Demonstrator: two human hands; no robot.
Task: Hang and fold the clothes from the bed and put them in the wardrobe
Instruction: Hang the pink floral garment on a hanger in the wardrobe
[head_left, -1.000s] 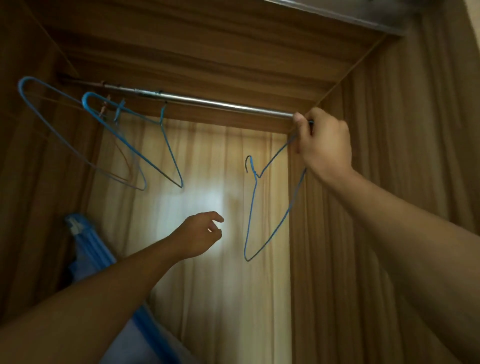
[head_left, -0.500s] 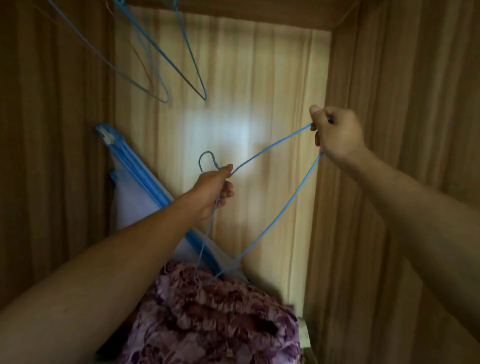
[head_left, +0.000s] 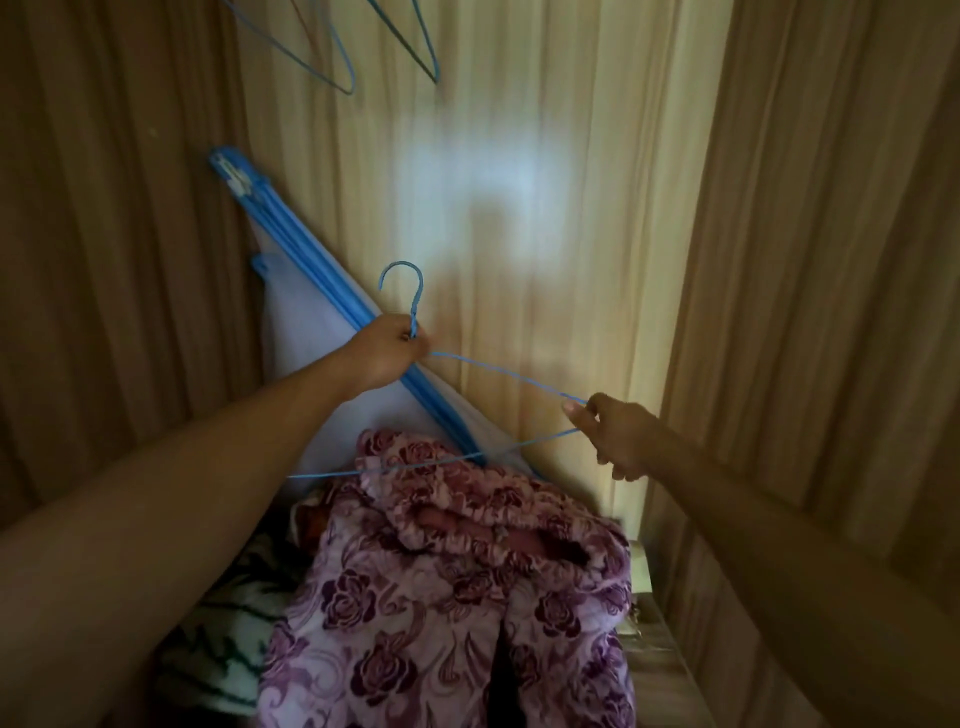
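Inside the wooden wardrobe I hold a thin blue wire hanger (head_left: 498, 371) with both hands. My left hand (head_left: 387, 353) grips its neck just under the hook, which points up. My right hand (head_left: 615, 434) pinches the hanger's right corner. The hanger lies almost flat above a purple rose-patterned garment (head_left: 447, 597), which is piled on the wardrobe floor below my hands. The hanger's left end passes behind my left forearm.
Two more blue wire hangers (head_left: 384, 47) dangle at the top of the view. A folded blue-framed white item (head_left: 311, 306) leans against the left back corner. A white and dark green patterned cloth (head_left: 223, 639) lies left of the garment. Wooden walls (head_left: 810, 260) close in both sides.
My right hand lifted the hanger off the rail and brought it down. My left hand took hold of its neck. My view dropped from the rail to the garment pile.
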